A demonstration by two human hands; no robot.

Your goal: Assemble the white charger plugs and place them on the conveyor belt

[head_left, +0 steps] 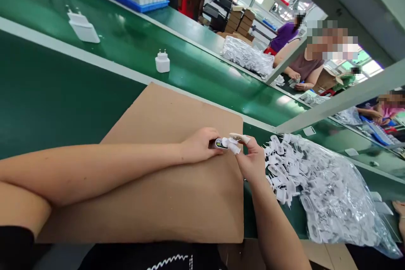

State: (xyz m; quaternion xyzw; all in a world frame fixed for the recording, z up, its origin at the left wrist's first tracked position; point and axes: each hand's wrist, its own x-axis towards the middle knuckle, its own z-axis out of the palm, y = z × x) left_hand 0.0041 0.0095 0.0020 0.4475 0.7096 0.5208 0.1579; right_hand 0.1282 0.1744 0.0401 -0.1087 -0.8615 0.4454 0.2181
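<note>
Above the brown cardboard sheet, my left hand is closed around a white charger housing, whose open end shows some green and yellow parts inside. My right hand, with white covers on its fingertips, pinches a small white plug piece with metal pins at that open end. The two pieces touch or nearly touch; I cannot tell whether they are joined. Just right of my right hand lies a heap of loose white plug pieces.
A clear plastic bag full of white pieces spills toward the heap. White chargers stand on the green conveyor belt beyond the cardboard. A blue tray of white chargers sits on the far side. Co-workers sit across the line.
</note>
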